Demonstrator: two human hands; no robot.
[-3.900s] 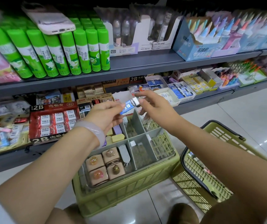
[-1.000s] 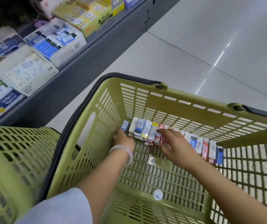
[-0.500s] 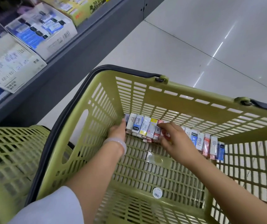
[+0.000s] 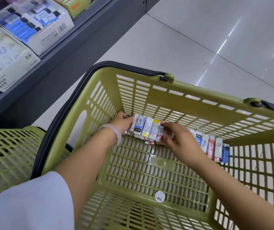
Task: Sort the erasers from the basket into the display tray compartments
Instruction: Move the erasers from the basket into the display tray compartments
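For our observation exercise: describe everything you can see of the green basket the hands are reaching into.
The basket looks like olive-green plastic, its walls and floor slotted. A dark handle lies folded along its left rim, hinged at the far rim. It stands on the pale floor beside a second green basket. Erasers stand in a row along its far wall; a round barcode sticker sits on its floor. Both hands, left and right, are on the erasers.

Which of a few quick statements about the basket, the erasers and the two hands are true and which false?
1. Both hands are inside the green basket. True.
2. The erasers lie along the basket's far wall. True.
3. The basket's handle is red. False: it is black.
4. The bracelet is on the right wrist. False: it is on the left wrist.
5. A round barcode sticker sits on the basket floor. True.
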